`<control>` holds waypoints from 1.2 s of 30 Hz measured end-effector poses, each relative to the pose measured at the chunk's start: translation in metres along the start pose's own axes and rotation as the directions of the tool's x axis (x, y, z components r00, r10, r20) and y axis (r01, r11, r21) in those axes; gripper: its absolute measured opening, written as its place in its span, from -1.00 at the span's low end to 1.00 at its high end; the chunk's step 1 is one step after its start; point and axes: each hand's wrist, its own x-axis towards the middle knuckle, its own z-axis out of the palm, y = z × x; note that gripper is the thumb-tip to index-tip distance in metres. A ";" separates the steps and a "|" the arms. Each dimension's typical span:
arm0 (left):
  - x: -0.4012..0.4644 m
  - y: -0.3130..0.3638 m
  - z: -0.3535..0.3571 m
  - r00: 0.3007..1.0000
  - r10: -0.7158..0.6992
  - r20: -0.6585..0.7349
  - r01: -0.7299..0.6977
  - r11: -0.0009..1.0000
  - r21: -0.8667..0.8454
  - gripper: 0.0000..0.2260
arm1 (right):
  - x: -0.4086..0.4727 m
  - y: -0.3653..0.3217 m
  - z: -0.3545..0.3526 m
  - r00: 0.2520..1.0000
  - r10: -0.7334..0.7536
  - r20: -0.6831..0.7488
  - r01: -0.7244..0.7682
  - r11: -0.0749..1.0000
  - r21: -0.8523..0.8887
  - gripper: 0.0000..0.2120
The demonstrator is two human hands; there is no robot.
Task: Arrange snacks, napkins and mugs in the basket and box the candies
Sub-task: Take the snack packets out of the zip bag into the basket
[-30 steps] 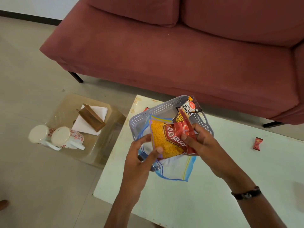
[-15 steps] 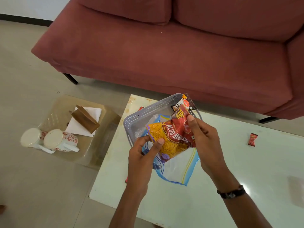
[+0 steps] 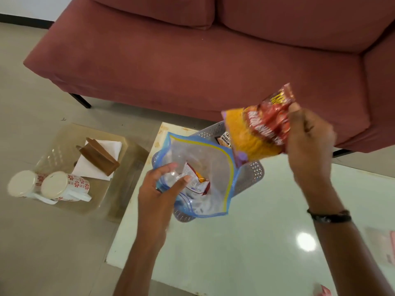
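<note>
Snack packet, red and yellow foil (image 3: 259,127), pinched in right hand (image 3: 307,135), raised above grey perforated plastic basket (image 3: 252,174) on white glossy table (image 3: 256,242). Clear zip bag with blue edge (image 3: 205,167) gripped by left hand (image 3: 162,189) over basket, small packet inside. Farther left, two white flowered mugs (image 3: 49,185), white napkins (image 3: 100,154) on low stool.

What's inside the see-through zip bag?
One small snack packet shows through the clear zip bag, which the left hand grips. Crinkled plastic and the fingers hide the bottom, so more could be there. The grey basket lies mostly covered beneath.
</note>
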 end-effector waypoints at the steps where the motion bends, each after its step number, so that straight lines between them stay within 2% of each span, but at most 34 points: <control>1: 0.003 -0.001 -0.003 1.000 0.006 -0.008 -0.006 1.000 0.011 -0.72 | 0.012 0.003 -0.003 0.999 0.013 -0.053 -0.014 1.000 -0.018 -0.59; 4: 0.010 -0.003 -0.009 1.000 0.018 -0.006 -0.017 0.995 0.094 -0.72 | 0.036 0.024 0.003 0.995 -0.017 -0.100 0.002 0.989 -0.149 -0.62; 8: 0.013 -0.006 -0.010 1.000 0.018 0.007 -0.019 0.992 0.126 -0.74 | 0.035 0.084 0.043 0.999 -0.039 0.002 0.038 0.940 -0.338 -0.61; 10: 0.013 -0.006 -0.008 1.000 0.025 0.018 -0.027 0.991 0.135 -0.72 | 0.024 0.114 0.064 0.995 -0.006 0.095 0.041 0.927 -0.372 -0.65; 14: 0.012 -0.006 -0.004 0.999 0.045 0.027 -0.049 0.984 0.172 -0.71 | 0.004 0.154 0.092 0.967 0.161 0.198 -0.058 0.893 -0.445 -0.64; 18: 0.007 -0.005 0.000 0.998 0.056 0.042 -0.062 0.985 0.162 -0.69 | -0.008 0.174 0.103 0.932 0.272 0.238 -0.148 0.888 -0.436 -0.62; 22: 0.007 -0.008 0.002 0.997 0.045 0.060 -0.054 0.985 0.162 -0.69 | -0.006 0.182 0.103 0.923 0.284 0.258 -0.136 0.871 -0.472 -0.65; 28: 0.004 -0.008 0.003 0.997 0.059 0.058 -0.070 0.976 0.206 -0.68 | -0.001 0.184 0.094 0.918 0.307 0.252 -0.185 0.892 -0.413 -0.70; 30: 0.002 -0.007 0.003 0.997 0.066 0.049 -0.075 0.974 0.213 -0.68 | -0.001 0.178 0.086 0.918 0.342 0.199 -0.259 0.899 -0.353 -0.71; 33: -0.003 -0.002 0.003 0.997 0.068 0.035 -0.074 0.971 0.229 -0.66 | 0.002 0.143 0.066 0.913 0.391 0.114 -0.366 0.911 -0.189 -0.71; 36: -0.008 0.006 0.002 0.995 0.097 0.019 -0.099 0.962 0.254 -0.63 | -0.008 0.062 0.033 0.936 0.238 0.261 -0.272 0.957 0.105 -0.80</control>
